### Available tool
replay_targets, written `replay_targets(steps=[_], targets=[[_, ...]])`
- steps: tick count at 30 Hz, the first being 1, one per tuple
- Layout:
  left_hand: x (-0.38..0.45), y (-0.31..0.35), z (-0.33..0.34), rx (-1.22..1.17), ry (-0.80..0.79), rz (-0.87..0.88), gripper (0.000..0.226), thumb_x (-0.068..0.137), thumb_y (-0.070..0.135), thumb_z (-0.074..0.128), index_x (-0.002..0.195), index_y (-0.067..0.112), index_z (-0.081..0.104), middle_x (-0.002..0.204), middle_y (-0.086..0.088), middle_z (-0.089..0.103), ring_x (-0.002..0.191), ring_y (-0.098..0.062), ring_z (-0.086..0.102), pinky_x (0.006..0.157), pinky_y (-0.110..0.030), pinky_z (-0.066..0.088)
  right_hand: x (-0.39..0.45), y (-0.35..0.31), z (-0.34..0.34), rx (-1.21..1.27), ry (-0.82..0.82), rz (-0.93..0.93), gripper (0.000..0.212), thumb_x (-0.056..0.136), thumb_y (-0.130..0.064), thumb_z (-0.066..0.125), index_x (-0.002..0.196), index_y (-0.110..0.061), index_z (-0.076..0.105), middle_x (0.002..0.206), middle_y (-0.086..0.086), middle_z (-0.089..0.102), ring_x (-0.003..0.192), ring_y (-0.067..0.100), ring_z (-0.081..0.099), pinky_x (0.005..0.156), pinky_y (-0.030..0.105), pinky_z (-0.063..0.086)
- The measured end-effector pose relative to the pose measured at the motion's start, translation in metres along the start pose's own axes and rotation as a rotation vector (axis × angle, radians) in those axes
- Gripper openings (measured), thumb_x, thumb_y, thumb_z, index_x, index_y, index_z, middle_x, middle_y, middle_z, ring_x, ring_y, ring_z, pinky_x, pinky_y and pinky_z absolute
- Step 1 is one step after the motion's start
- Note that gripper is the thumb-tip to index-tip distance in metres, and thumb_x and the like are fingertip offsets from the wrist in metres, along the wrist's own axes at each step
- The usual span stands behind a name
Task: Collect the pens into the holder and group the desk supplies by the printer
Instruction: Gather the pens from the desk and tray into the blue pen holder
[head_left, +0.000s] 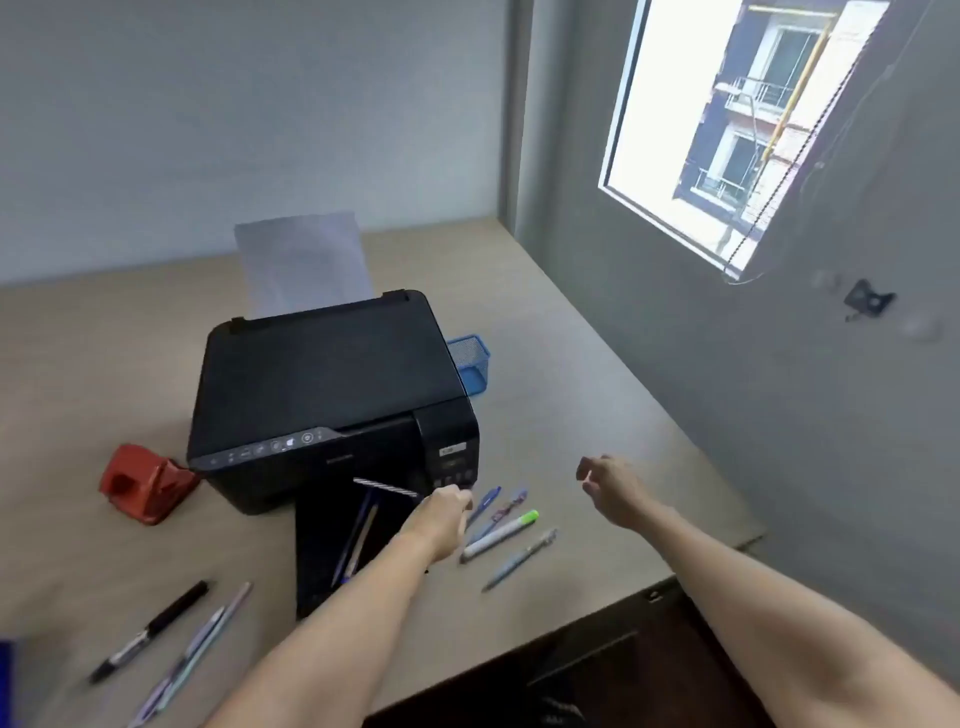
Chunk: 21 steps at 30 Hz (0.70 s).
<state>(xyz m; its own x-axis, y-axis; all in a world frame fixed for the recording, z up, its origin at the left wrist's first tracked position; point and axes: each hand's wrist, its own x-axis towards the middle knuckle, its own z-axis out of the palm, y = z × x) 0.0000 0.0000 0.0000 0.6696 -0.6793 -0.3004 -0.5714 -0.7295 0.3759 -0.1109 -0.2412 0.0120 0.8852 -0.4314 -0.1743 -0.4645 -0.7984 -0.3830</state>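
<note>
A black printer sits mid-desk with its output tray folded out; two pens lie on that tray. My left hand is shut on a striped pen, held level in front of the printer. Just right of that hand lie several pens, among them a white highlighter with a green cap and a grey pen. A blue mesh holder stands behind the printer's right side. My right hand hovers open over bare desk. A black marker and pale pens lie front left.
A red hole punch stands left of the printer. White paper rises from the printer's rear feed. The desk meets a grey wall on the right, and its front edge drops off near my right forearm. A blue object shows at the left edge.
</note>
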Motion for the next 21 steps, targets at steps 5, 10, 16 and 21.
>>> replay_targets(steps=[5, 10, 16, 21], targets=[[0.022, 0.016, 0.031, 0.101, -0.102, -0.259, 0.026, 0.088, -0.003, 0.050, 0.113, 0.004, 0.052, 0.119, -0.015, 0.053, 0.108, -0.035, 0.058, 0.087, -0.041, 0.049, -0.003, 0.004, 0.053, -0.038, -0.259, -0.270, 0.024, 0.087, -0.020, 0.060, 0.112, -0.022, 0.062, 0.108, 0.010, 0.055, 0.100, 0.028, 0.057, 0.083, 0.035, 0.047], [0.039, 0.020, 0.048, 0.155, -0.105, -0.452, 0.039, 0.086, -0.003, 0.058, 0.122, 0.007, 0.047, 0.126, -0.013, 0.052, 0.117, -0.031, 0.054, 0.093, -0.039, 0.049, 0.007, 0.018, 0.077, -0.155, -0.266, -0.435, 0.026, 0.083, -0.016, 0.058, 0.109, -0.018, 0.062, 0.104, 0.013, 0.051, 0.095, 0.032, 0.051, 0.078, 0.038, 0.047], [0.039, 0.028, 0.052, 0.189, -0.146, -0.541, 0.041, 0.084, -0.007, 0.059, 0.120, 0.005, 0.043, 0.128, -0.015, 0.052, 0.120, -0.032, 0.054, 0.094, -0.040, 0.050, 0.029, 0.051, 0.077, -0.196, -0.314, -0.547, 0.018, 0.081, -0.015, 0.044, 0.096, -0.012, 0.053, 0.103, 0.013, 0.052, 0.090, 0.032, 0.051, 0.073, 0.039, 0.045], [0.026, 0.062, 0.015, 0.097, -0.137, -0.413, 0.017, 0.092, -0.001, 0.049, 0.106, 0.008, 0.044, 0.106, -0.016, 0.065, 0.098, -0.035, 0.064, 0.079, -0.045, 0.054, 0.042, 0.096, 0.049, -0.076, -0.395, -0.579, 0.016, 0.086, -0.003, 0.041, 0.089, -0.018, 0.038, 0.088, 0.000, 0.049, 0.079, 0.021, 0.048, 0.069, 0.028, 0.037]])
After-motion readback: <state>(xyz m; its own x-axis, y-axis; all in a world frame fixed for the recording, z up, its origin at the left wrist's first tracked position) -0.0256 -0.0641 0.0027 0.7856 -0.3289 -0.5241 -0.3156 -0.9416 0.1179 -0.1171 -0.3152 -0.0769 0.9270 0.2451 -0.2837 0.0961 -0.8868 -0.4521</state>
